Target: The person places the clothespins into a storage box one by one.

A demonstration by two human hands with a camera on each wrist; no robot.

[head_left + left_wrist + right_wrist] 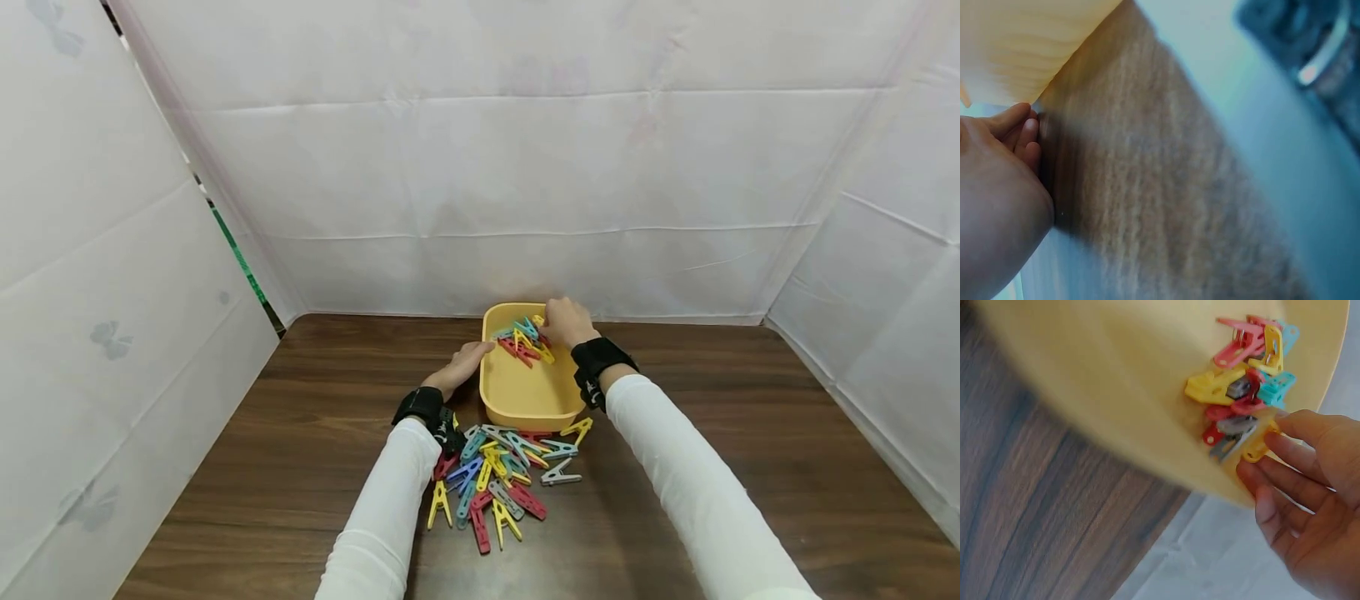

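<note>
Yellow plastic marks the work's centre in the head view: a shallow yellow tub (525, 392) stands on the dark wooden table (712, 433) towards its far edge, near the white sheeting. A small cluster of clothes pegs in the tub (527, 340) lies at its far end, while the near part of its floor is bare. A much larger pile of clothes pegs on the table (498, 479) lies just in front of the tub's near wall, towards the near edge. Judging by that, only a small share has been moved and most is left. The right hand (567, 322) reaches over the tub's far right corner onto the cluster; the left hand (459, 368) lies against the tub's left wall, fingers stretched along it.

In the left wrist view, the left hand (997, 187) shows lightly bent fingers (1025, 134) at the foot of the tub wall (1029, 44), holding nothing.

In the right wrist view, the right hand (1310, 506) has its fingers nearly straight, the fingertips (1272, 434) touching a yellow peg (1259, 445) at the edge of the cluster; it looks like a peg just being let go or nudged rather than gripped, though I cannot tell for certain.
</note>
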